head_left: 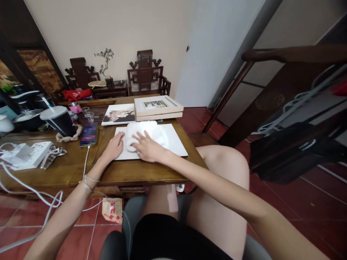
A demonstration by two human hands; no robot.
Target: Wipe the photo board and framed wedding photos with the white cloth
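A folded white cloth (159, 135) lies on a flat white board (176, 142) at the table's near right. My right hand (148, 146) rests on top of the cloth with its fingers spread and pressed down; the cloth's underside is hidden. To its left, my left hand (115, 145) lies on the board's left edge, fingers stretched out and holding nothing. Its fingertips come close to the cloth. Just behind the board are a photo album (119, 115) with a picture on its cover and a stack of pale framed boxes (159, 107).
On the left stand a dark lidded cup (58, 121) with a straw, a phone (89, 134) on a charging cable, and a white power strip (29, 155). White cables hang off the table's front edge. A paper bag (112, 209) is below, and a wooden chair (227, 94) stands right.
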